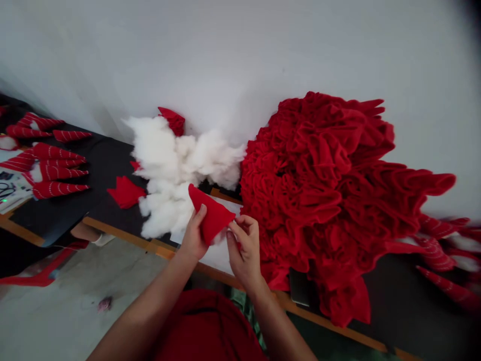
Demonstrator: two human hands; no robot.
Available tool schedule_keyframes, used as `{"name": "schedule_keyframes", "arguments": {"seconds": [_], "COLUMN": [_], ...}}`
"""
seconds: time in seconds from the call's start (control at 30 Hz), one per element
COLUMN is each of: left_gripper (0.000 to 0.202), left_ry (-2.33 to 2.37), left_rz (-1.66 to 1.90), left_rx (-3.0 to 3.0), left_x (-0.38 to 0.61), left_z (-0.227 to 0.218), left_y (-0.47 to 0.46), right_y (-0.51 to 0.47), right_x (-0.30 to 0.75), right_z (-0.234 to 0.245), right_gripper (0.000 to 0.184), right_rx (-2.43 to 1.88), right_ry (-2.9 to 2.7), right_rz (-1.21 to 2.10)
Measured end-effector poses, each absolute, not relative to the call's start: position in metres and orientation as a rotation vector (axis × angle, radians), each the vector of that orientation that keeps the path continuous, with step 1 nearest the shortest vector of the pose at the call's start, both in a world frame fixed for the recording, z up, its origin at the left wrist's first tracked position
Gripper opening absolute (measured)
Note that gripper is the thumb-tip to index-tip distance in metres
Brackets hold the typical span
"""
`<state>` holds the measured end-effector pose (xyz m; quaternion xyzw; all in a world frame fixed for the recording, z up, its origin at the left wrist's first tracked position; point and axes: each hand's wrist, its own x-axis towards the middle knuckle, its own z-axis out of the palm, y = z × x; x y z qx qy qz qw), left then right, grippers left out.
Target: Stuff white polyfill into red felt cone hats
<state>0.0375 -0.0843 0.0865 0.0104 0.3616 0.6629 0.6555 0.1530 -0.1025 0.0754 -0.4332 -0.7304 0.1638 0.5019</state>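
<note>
Between my hands is a red cone-shaped fabric piece (212, 214), its narrow tip up and to the left. A bit of white stuffing (219, 236) shows at its lower open edge. My left hand (195, 233) is wrapped round its left side, thumb on the front. The fingers of my right hand (246, 245) pinch the right corner of its edge. Behind and left of it lies a heap of white fibre stuffing (158, 145). Close on the right rises a large pile of red fabric pieces (300, 170).
The black table (108, 208) has a wooden front edge and stands against a pale wall (225, 55). Striped red cones (60, 173) lie at the left, more striped pieces (436, 253) at the far right. A loose red piece (126, 192) lies left of the stuffing.
</note>
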Motion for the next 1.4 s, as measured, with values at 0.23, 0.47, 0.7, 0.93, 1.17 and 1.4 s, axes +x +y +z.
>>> {"name": "schedule_keyframes", "arguments": {"seconds": [0.23, 0.47, 0.7, 0.93, 1.17, 1.4], "left_gripper": [0.036, 0.04, 0.041, 0.028, 0.064, 0.056], "left_ry": [0.702, 0.702, 0.684, 0.727, 0.731, 0.855], "left_rz": [1.317, 1.311, 1.26, 1.434, 1.508, 1.352], "left_rx": [-0.036, -0.102, -0.141, 0.015, 0.489, 0.607], "left_x": [0.036, 0.037, 0.04, 0.042, 0.065, 0.09], "left_z": [0.088, 0.096, 0.096, 0.092, 0.104, 0.104], "left_y": [-0.084, -0.084, -0.085, -0.085, -0.09, -0.085], "right_y": [-0.109, -0.107, -0.109, -0.102, -0.109, -0.115], "right_x": [0.146, 0.144, 0.142, 0.147, 0.164, 0.194], "right_z": [0.078, 0.076, 0.078, 0.078, 0.088, 0.087], "right_gripper": [0.023, 0.033, 0.035, 0.03, 0.029, 0.034], "right_rx": [-0.999, -0.929, -0.991, -1.019, -1.056, -1.096], "right_ry": [-1.884, -1.812, -1.771, -1.67, -1.436, -0.926], "right_rz": [0.225, 0.135, 0.186, 0.38, 0.665, 1.049]}}
